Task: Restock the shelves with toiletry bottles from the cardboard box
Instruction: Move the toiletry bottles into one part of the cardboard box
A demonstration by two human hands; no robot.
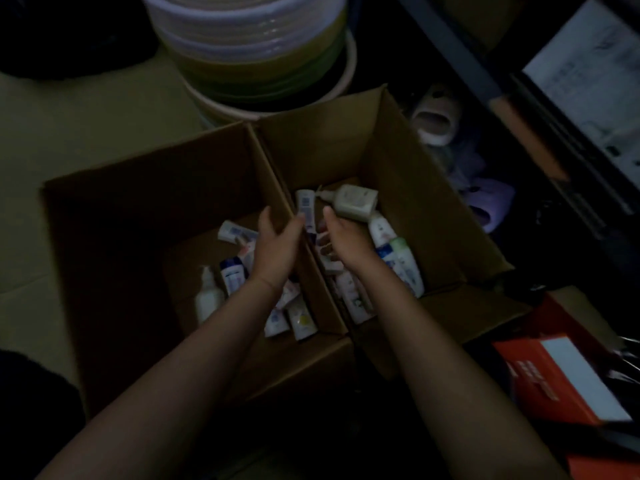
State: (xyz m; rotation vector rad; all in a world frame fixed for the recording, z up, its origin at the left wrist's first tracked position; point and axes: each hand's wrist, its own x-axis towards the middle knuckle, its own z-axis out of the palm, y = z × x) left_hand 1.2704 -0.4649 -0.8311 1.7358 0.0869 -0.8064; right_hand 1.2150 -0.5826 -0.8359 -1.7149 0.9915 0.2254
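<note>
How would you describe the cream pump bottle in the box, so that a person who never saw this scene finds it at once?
Find the open cardboard box split by a middle divider, and look in its right compartment. At the far end, just beyond the right hand, lies the cream pump bottle on its side, nozzle pointing left. It is broad and squarish, while the neighbours below it are slimmer, white, blue or green.

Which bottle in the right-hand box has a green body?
The green bottle lying against the box's right wall, just right of the right hand. The others around it are white, cream or blue-labelled.
</note>
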